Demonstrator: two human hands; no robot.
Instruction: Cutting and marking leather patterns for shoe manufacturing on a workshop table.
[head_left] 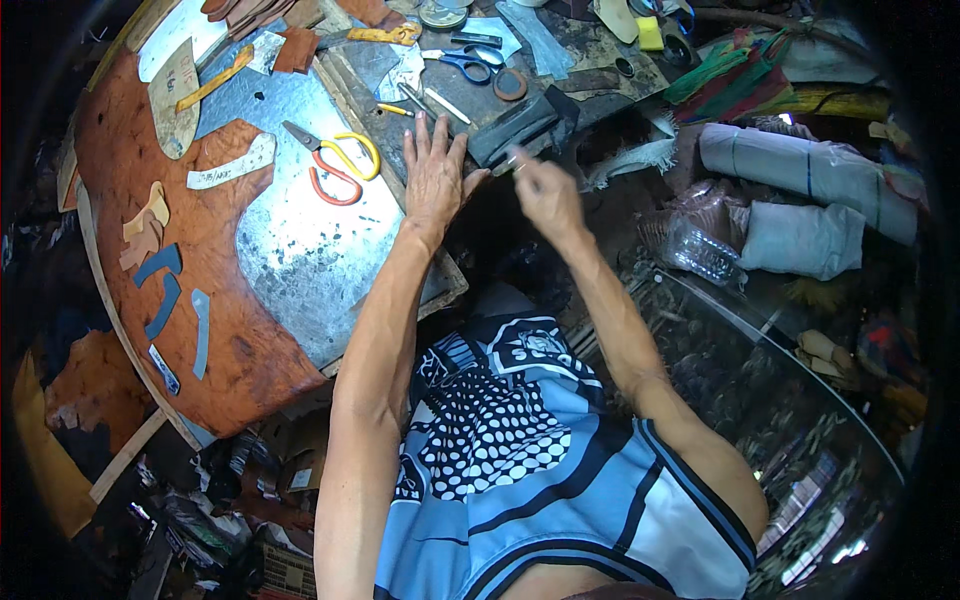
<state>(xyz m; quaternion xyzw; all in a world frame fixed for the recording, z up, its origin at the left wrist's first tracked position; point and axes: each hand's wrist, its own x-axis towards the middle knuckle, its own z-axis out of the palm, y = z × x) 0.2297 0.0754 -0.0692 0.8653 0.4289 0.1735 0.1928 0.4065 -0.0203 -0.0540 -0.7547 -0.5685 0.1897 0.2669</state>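
Black beside the curled, blurred fingers of the right hand point(548, 195), whose hold I can't tell, a flat block point(513, 133) lies on the bench point(350, 97), while the left hand point(435, 185) rests palm-down, fingers slightly parted, near a white pen point(447, 106), scissors point(320, 147) and brown leather point(220, 290) farther left.

Handwriting in red, a short line or two, on the upper part of a tan rounded template point(172, 120). Dark handwritten characters at the left end of a white curved strip point(245, 163), which lies on the red-brown leather point(215, 330). Printed white lettering on a dark patch of the blue shirt point(510, 440); more pale letters near its left edge, partly folded away. Small blue-and-white piece point(163, 370) at table's edge: marks too tiny to read.
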